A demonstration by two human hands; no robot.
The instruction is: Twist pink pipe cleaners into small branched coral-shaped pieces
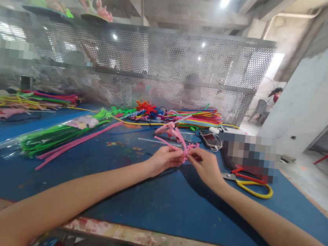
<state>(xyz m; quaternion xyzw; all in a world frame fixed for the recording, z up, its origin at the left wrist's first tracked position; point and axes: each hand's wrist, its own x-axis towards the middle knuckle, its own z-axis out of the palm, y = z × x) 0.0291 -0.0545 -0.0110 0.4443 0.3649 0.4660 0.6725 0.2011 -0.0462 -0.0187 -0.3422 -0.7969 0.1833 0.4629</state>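
Observation:
Both my hands meet above the blue table, fingers pinched around pink pipe cleaners. My left hand is closed on them from the left, with one strand sticking out past its fingertips. From the right, my right hand pinches the same piece, its fingertips close to the left ones. The exact join between the fingers is partly hidden. Just behind stands a pink hot glue gun, with a translucent glue stick lying near it. Small pink twisted bits show behind my fingertips.
Scissors with yellow and red handles lie to the right, beside a phone with a white cable. On the left are bagged green pipe cleaners and loose pink ones. Coloured bundles lie before a perforated metal screen.

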